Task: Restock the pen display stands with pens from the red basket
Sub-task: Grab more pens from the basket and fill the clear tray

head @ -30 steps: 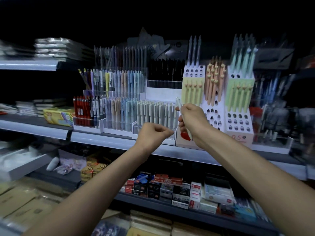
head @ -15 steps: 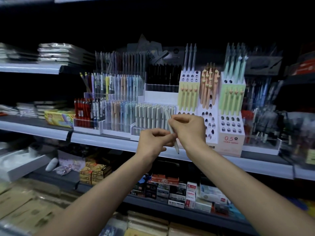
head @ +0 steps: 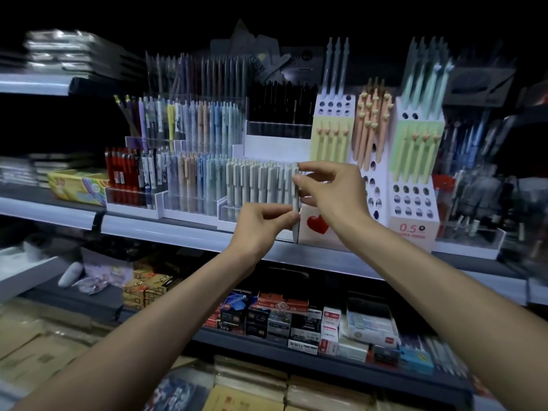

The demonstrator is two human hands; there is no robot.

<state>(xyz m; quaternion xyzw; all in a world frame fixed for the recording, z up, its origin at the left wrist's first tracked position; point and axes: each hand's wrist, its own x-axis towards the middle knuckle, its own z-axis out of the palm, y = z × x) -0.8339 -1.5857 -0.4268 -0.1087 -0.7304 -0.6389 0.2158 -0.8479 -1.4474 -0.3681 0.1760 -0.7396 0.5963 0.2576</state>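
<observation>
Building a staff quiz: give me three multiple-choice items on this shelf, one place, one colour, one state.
1. Where is the held pen? A) right end of the pale pen row B) on the floor C) in a drawer
2. The heart on the white box is: A) blue B) red C) green
3. The pen is held by: A) one hand alone B) both hands C) nobody
Answers: 1A, it stands upright by the row's last pen; 2B, the heart shows red; 3B, the right hand pinches its top, the left hand lower down.
</observation>
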